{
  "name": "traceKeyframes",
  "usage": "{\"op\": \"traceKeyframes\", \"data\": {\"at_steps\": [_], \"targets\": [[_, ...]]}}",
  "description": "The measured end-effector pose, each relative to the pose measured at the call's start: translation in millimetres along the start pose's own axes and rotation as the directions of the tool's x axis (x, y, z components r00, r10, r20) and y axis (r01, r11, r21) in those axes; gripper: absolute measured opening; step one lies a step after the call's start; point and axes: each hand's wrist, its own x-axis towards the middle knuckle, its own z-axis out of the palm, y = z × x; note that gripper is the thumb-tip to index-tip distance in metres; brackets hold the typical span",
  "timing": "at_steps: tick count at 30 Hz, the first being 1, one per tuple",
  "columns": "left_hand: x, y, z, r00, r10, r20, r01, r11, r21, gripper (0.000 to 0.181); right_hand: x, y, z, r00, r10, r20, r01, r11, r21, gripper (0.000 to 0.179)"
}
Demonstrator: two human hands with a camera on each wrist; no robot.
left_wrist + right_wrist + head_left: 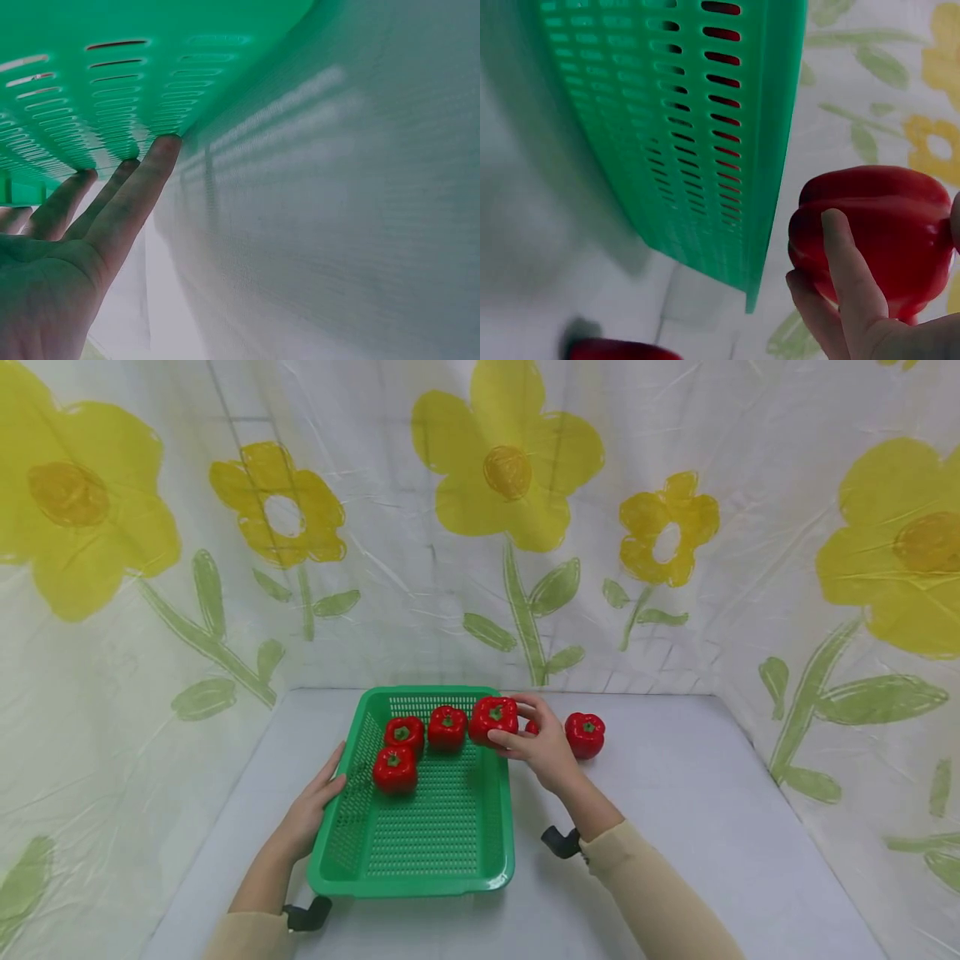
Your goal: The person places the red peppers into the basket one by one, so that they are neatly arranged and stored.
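My right hand (543, 747) grips a red bell pepper (493, 718) over the right rim of a green perforated basket (412, 887). In the right wrist view, fingers and thumb lie around this bell pepper (877, 232), held higher than the basket's rim (776, 150). Three more red bell peppers sit inside toward the back left: one at the rear (447, 728), one left of it (405, 732) and one nearer me (394, 770). Along the basket's left side rests my left hand (307, 810); its extended fingers (135, 199) touch the slotted outer wall (112, 90) in the left wrist view.
Right of the basket, a red bell pepper (585, 735) stands on the white table (637, 860). Another bell pepper (531, 727) is mostly hidden behind my right hand. A flower-printed curtain (390, 610) hangs behind the table and along both sides.
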Motion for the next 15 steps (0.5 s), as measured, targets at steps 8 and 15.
{"op": "traceKeyframes", "data": {"at_steps": [8, 15], "targets": [[-0.5, 0.3, -0.5, 1.0, -0.001, -0.004, 0.001, 1.0, -0.003, 0.057, 1.6, 2.5, 12.7, 0.999, 0.024, 0.036, -0.024, 1.0, -0.016, 0.072], [-0.8, -0.9, -1.0, 1.0, -0.003, 0.0, 0.003, 1.0, -0.007, 0.057, 1.0, 8.4, 21.1, 0.996, 0.041, 0.073, -0.039, 0.999, -0.036, 0.08]]}}
